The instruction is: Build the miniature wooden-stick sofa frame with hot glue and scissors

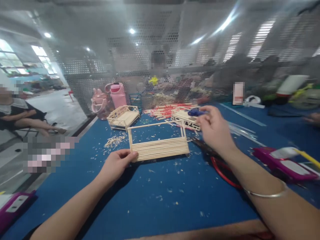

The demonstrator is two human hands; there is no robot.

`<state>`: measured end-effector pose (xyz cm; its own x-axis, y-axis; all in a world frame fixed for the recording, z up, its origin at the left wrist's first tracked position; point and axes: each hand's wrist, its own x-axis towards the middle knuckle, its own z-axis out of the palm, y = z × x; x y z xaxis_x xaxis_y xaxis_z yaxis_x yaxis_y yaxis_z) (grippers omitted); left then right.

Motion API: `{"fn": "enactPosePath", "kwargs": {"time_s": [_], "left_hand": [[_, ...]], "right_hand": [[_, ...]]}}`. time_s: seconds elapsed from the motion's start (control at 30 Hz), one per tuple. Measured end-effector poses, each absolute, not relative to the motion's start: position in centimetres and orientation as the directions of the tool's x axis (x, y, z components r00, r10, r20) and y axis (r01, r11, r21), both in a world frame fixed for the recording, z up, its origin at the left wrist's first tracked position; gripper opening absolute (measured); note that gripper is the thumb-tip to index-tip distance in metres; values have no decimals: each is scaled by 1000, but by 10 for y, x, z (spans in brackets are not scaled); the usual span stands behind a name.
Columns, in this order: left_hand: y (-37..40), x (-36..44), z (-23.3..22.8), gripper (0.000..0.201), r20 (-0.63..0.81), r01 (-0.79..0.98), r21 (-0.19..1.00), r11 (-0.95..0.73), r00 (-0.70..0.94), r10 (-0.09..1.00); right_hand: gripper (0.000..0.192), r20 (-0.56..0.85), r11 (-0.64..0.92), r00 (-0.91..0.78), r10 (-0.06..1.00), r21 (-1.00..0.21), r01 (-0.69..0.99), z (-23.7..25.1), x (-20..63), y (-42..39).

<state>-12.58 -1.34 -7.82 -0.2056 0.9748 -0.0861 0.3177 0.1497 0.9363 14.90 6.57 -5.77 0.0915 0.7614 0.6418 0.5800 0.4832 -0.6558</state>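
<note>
My left hand [122,161] pinches the lower left corner of a frame of pale wooden sticks [160,149] between thumb and fingers. The frame's lower part is a panel of sticks laid side by side; thin posts and a rail rise above it. Beyond its right end, my right hand [215,126] has its fingers closed on a small dark-blue object [196,112], whose exact kind is unclear. Below my right wrist lies a dark-jawed tool with red handles [220,171], partly hidden by my forearm.
A second stick model [122,116] stands at the back left, another [186,117] behind my right hand. Red-and-pale sticks [165,110] are heaped behind. Pink bottle [117,95] stands by a perforated screen [145,60]. Purple device [285,163] lies right. A person sits far left.
</note>
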Motion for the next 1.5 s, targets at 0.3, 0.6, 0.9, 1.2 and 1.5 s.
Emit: {"fn": "enactPosePath", "kwargs": {"time_s": [0.3,0.6,0.9,1.2,1.5], "left_hand": [[-11,-127,-77,48,-59,365,920,141,-226,972],[-9,-130,-80,49,-48,395,908,137,-227,973],[-10,-127,-80,46,-40,382,913,145,-270,962],[-14,-127,-76,37,-20,459,877,139,-254,967],[-18,-136,-70,34,-23,513,854,86,-127,992]], "right_hand": [[17,179,232,-160,971,-877,422,-67,150,80],[62,-191,-99,-374,907,-963,253,-65,143,74],[47,-35,-13,-135,990,-987,163,-75,146,84],[49,43,55,-93,995,-990,133,-80,147,84],[15,383,263,178,907,-843,470,-72,161,91]]}}
